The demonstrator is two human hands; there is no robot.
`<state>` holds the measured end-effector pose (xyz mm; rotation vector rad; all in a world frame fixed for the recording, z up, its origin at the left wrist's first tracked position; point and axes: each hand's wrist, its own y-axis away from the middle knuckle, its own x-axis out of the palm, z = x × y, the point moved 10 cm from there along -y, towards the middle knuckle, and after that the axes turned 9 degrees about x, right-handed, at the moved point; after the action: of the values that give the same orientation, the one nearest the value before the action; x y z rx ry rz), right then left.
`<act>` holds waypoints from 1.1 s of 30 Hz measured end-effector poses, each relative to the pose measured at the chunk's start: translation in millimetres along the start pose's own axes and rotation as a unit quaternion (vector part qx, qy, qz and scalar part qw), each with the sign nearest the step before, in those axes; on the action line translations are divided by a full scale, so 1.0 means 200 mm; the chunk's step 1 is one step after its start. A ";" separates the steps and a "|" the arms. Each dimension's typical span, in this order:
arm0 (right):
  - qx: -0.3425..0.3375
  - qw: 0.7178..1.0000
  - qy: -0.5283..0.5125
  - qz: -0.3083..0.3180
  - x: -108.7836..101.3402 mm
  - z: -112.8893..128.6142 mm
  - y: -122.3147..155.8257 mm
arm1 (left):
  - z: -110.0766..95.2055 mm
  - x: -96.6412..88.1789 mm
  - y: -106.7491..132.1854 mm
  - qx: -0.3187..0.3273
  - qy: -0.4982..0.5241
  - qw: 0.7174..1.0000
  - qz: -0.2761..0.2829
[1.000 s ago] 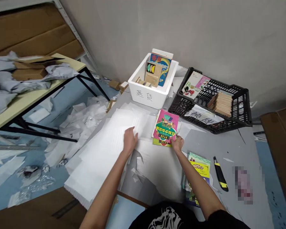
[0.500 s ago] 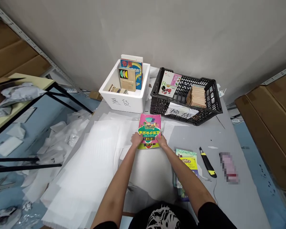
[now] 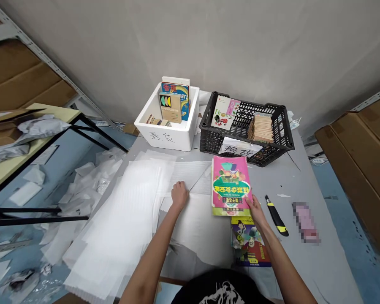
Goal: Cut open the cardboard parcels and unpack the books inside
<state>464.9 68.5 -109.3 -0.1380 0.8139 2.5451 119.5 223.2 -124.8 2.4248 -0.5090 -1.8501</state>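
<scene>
I'm working at a grey table set against a pale wall, with a pale yellow side table off to my left carrying crumpled grey wrapping. Along the table's far edge, a white foam box with handwritten characters on its front is holding upright books, and just to its right a black plastic crate is holding a flat-lying book and a stack of small books, with a paper label lying across its front rim. White foam sheets are spreading over the left and middle of the table, and my left grip is lying wide and flat on them, holding nothing. A pink-and-green paperback is sitting right of centre, just in front of the crate, with its lower edge meeting a colourful book lying nearer the table's near edge. My right grip is closing narrowly on the paperback's lower right corner. A black-and-yellow utility knife is lying just beside that hand, and past it a pinkish object is too blurred to make out.
</scene>
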 end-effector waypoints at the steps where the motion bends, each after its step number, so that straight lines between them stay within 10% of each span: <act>1: 0.013 0.999 0.039 -0.029 -0.10 -0.06 0.00 | -0.01 0.01 0.01 0.012 -0.013 1.000 0.002; 5: 0.057 0.979 0.165 -0.106 -0.35 -0.19 -0.04 | -0.03 0.03 0.02 0.057 -0.054 0.997 0.019; 10: 0.046 0.966 0.204 -0.153 -0.35 -0.11 -0.03 | -0.02 -0.02 0.00 0.106 -0.085 0.990 0.048; 15: 0.059 0.984 0.138 0.092 0.34 -0.07 0.11 | -0.06 -0.22 0.00 0.130 -0.095 0.986 0.034; 20: 0.238 0.924 -0.130 0.268 1.04 -0.07 0.27 | -0.10 -0.54 0.19 0.148 -0.099 0.984 -0.021; 29: 0.139 0.919 -0.258 0.264 1.42 0.54 0.15 | 0.24 -1.18 1.06 0.143 -0.253 0.910 -0.297; 33: 0.022 0.901 -0.269 0.339 1.69 0.88 0.30 | 0.41 -1.29 1.48 0.056 -0.350 0.852 -0.385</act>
<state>145.3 260.6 -11.0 0.9880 0.7716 2.9343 -85.8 30.9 161.2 2.0786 0.4749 -3.1122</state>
